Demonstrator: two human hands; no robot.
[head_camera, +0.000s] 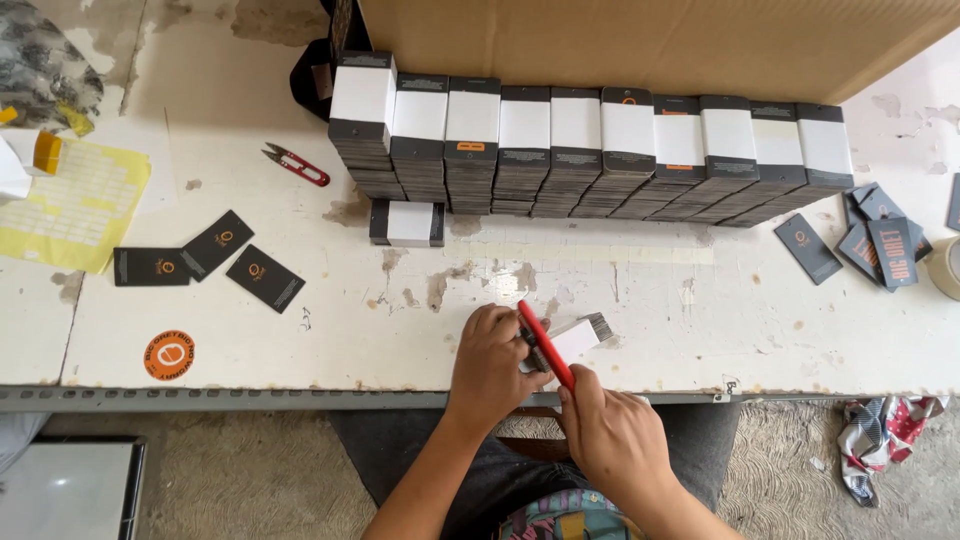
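My left hand (490, 365) is closed around the near end of a small bundle of cards (572, 338) wrapped in a white paper band, pinning it to the table (300, 340) at its near edge, low and centre in view. My right hand (612, 440) pinches a slim red tool (545, 345), probably a cutter or pen, laid slantwise across the bundle toward eleven o'clock. I judge the step to be trimming or marking the band, which calls for a steady left grip and a short, light stroke. At twelve o'clock stands a long row of banded stacks (590, 150), dark card edges against matte white sleeves, backed by brown cardboard (650, 40). One banded bundle (407, 222) lies alone before it. Loose black cards (210, 260) sit at nine o'clock, red snips (296, 164) at ten. The tabletop is chipped white paint.
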